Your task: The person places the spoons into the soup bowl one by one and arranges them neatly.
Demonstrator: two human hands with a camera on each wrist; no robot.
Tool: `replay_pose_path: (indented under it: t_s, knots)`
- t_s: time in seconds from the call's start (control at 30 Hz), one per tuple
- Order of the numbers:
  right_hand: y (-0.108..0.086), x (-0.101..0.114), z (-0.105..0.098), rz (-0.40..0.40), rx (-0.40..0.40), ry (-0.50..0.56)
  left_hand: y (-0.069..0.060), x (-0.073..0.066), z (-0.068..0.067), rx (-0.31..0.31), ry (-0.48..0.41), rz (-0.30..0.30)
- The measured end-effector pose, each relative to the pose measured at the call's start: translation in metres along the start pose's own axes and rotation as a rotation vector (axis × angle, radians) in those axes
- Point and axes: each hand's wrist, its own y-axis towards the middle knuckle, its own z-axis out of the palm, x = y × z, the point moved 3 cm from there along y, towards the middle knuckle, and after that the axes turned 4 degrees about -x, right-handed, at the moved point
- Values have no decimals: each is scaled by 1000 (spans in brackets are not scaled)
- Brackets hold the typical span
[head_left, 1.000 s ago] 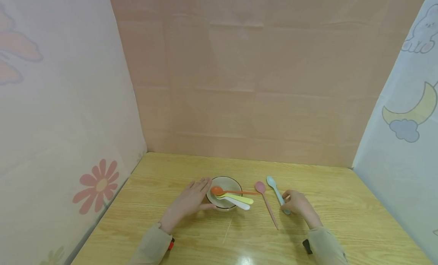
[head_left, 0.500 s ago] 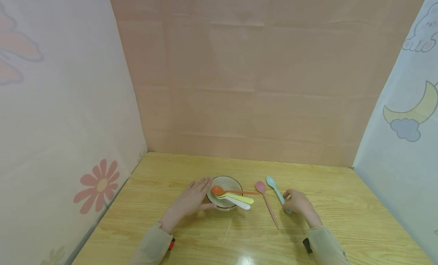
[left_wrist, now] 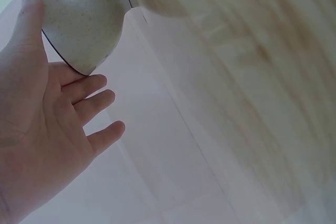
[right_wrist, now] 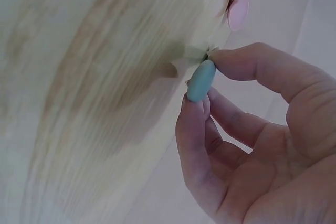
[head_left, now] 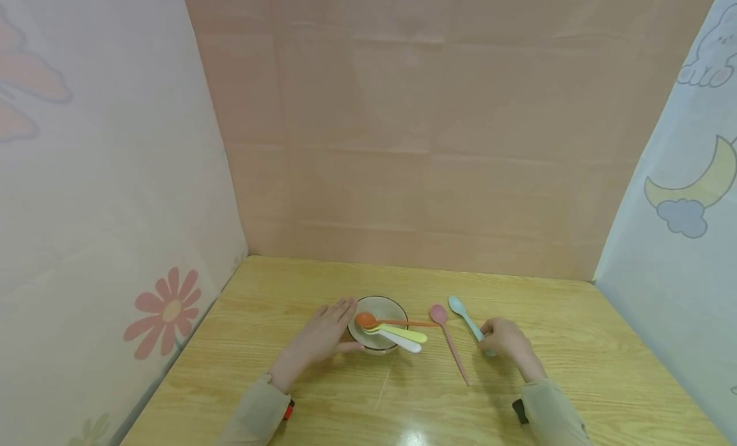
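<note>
My left hand (head_left: 319, 336) holds the left side of a cream bowl (head_left: 377, 305) with a dark rim. In the left wrist view the thumb and index finger lie on either side of the bowl (left_wrist: 84, 19), and the other fingers spread loosely. An orange spoon (head_left: 366, 320), a yellow spoon (head_left: 411, 335) and a white spoon (head_left: 407, 344) rest in the bowl, handles over its right rim. My right hand (head_left: 507, 342) pinches the handle end of a light blue spoon (head_left: 465, 314). In the right wrist view the handle's rounded end (right_wrist: 201, 81) shows between thumb and fingers.
A pink spoon (head_left: 439, 315) lies on the wooden table (head_left: 299, 276) between the bowl and the light blue spoon. A beige wall sheet (head_left: 426, 132) closes off the back. Patterned sheets stand on the left and right.
My right hand has shifted slightly right along with the handle end of the light blue spoon. The left hand, the bowl and its spoons stay where they were.
</note>
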Motion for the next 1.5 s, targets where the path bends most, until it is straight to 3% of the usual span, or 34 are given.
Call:
replay_pose_path:
  t_s: [0.37,0.6,1.5]
  knots:
    - [4,-2,-11,5,-2,-31,1,1,1,17,-16,-8]
    - [6,3,-22,-34,-29,-58,1,1,1,10,-17,-5]
    - [15,55,-51,-175,26,-166,2,0,-1,8,58,20]
